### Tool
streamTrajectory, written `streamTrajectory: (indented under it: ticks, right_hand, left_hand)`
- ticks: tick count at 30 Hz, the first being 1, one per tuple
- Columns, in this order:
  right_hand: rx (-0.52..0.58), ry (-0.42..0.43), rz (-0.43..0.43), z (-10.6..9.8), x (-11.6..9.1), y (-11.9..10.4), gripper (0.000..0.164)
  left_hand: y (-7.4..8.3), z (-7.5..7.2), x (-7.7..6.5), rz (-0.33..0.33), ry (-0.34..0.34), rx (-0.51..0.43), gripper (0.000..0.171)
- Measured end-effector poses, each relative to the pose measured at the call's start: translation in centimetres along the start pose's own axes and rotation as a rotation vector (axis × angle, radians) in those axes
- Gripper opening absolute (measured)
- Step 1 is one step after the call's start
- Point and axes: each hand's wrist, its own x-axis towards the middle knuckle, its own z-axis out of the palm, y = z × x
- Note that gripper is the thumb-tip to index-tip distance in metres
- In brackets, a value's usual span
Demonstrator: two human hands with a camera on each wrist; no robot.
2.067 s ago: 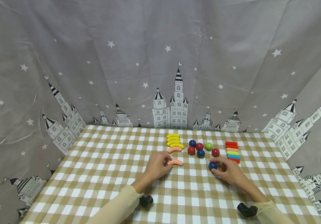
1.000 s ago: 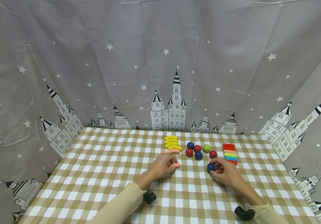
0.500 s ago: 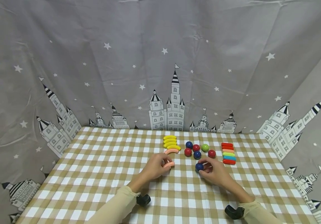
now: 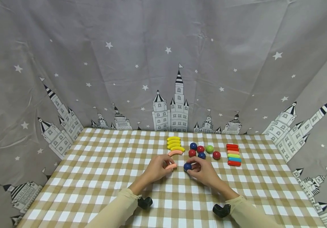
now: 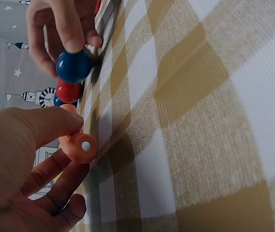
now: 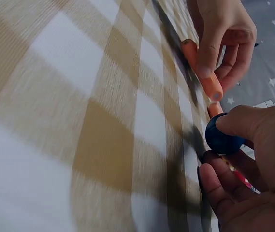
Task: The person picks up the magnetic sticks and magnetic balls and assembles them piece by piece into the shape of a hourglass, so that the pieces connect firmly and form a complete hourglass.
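Between thumb and fingers, my left hand (image 4: 157, 168) pinches a curved orange rod (image 4: 172, 166), whose rounded end with a pale dot shows in the left wrist view. My right hand (image 4: 204, 171) grips a dark blue ball (image 4: 187, 167) by thumb and fingertips, just right of the rod and apart from it. Seen from the right wrist, the blue ball (image 6: 222, 137) is close over the cloth, and the rod (image 6: 202, 70) slants in the left hand beyond. Another curved orange rod (image 4: 175, 152) lies behind the left hand, in front of a row of yellow curved rods (image 4: 173, 142).
Behind the right hand rest several balls: blue (image 4: 193, 146), red (image 4: 192, 153) and a green one (image 4: 210, 149). Farther right, short straight rods (image 4: 233, 155) in red, orange, yellow-green and blue lie in a row. A checked cloth (image 4: 95, 177) covers the table; a grey printed curtain (image 4: 123, 63) hangs behind.
My right hand has carried the blue ball leftward, close to the left hand. The left hand has turned the orange rod, which now points up and right in the head view.
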Motion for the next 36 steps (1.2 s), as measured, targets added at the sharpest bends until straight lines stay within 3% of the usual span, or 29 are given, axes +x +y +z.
streamTrajectory:
  ticks: [16, 23, 36]
  right_hand:
    - [0.040, -0.009, -0.083, 1.8, 1.6, -0.5, 0.028]
    - [0.028, 0.001, -0.073, 2.0, 1.5, -0.5, 0.028]
    - [0.009, -0.011, -0.063, 2.3, 1.4, -0.5, 0.028]
  left_hand:
    - [0.0, 0.0, 0.4, -0.021, -0.020, 0.028, 0.011]
    - [0.3, 0.0, 0.5, -0.065, -0.044, 0.037, 0.013]
    - [0.1, 0.3, 0.3, -0.064, -0.054, 0.036, 0.013]
